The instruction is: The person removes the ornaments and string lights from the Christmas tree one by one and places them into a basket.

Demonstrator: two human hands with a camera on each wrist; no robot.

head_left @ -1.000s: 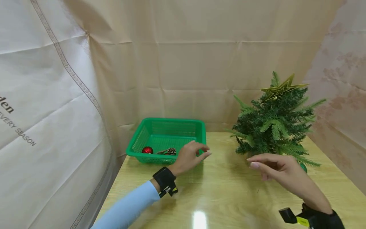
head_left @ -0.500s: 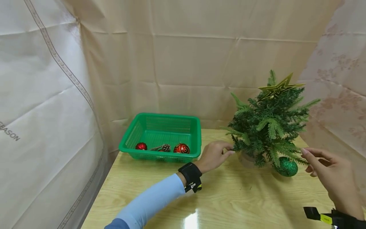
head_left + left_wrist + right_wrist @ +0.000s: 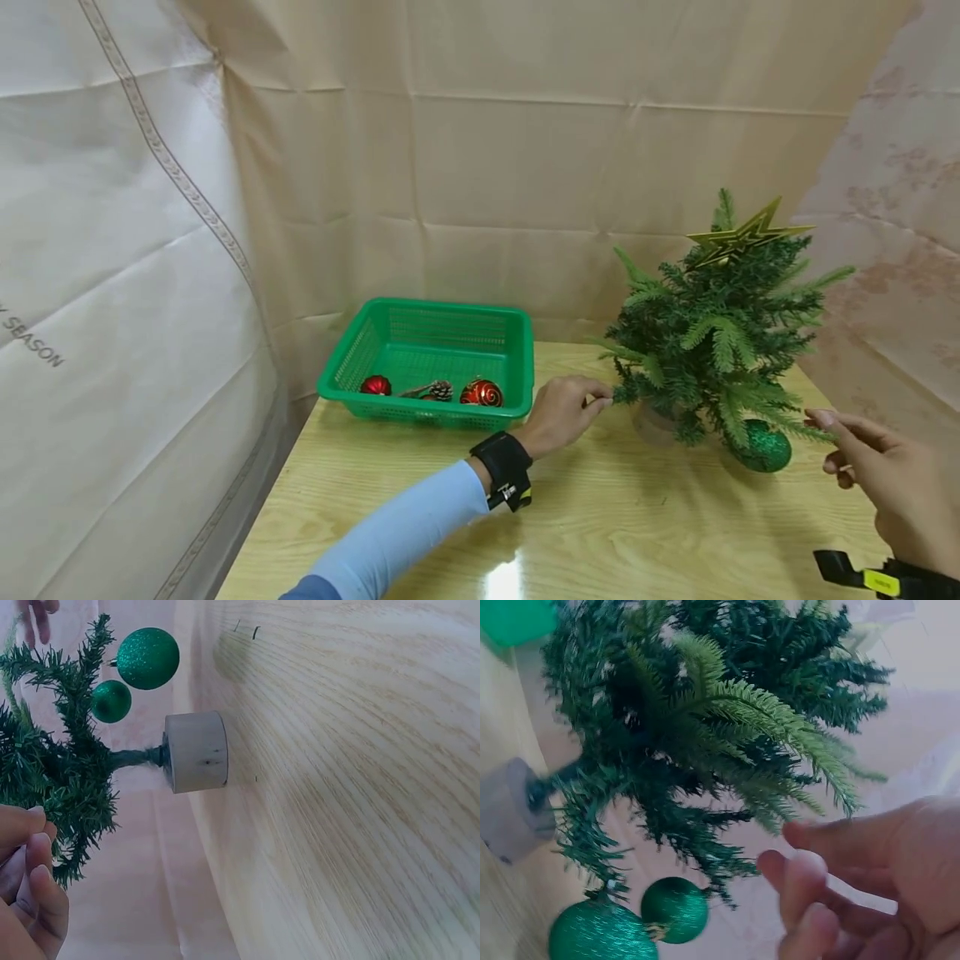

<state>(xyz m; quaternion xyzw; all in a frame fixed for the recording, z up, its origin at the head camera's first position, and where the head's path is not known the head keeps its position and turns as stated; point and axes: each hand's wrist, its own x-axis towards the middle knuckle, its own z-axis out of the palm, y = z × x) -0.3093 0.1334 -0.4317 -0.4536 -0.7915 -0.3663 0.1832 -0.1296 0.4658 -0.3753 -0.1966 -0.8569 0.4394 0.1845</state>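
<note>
A small artificial Christmas tree (image 3: 712, 333) stands at the right of the table, topped by a gold star (image 3: 750, 233). My left hand (image 3: 566, 412) pinches a dark green branch tip (image 3: 56, 802) low on the tree's left side. On the other side, my right hand (image 3: 892, 475) has its thumb and finger together at the end of a light green branch (image 3: 780, 724); the contact is partly hidden. A glittery green ball ornament (image 3: 761, 447) hangs low near the right hand. The wrist views show a smaller green ball (image 3: 112, 701) beside it and the tree's round grey base (image 3: 196, 752).
Left of the tree is a green plastic basket (image 3: 427, 411). In it lie a red ball ornament (image 3: 376, 385), a pinecone (image 3: 441, 390) on a stem and a red ball with gold swirls (image 3: 482, 392). Cloth hangs behind the wooden table (image 3: 600, 533).
My left hand has moved right, from over the basket to the tree's left branches. My right hand has gone from the tree's front to its right side, uncovering the large green ball.
</note>
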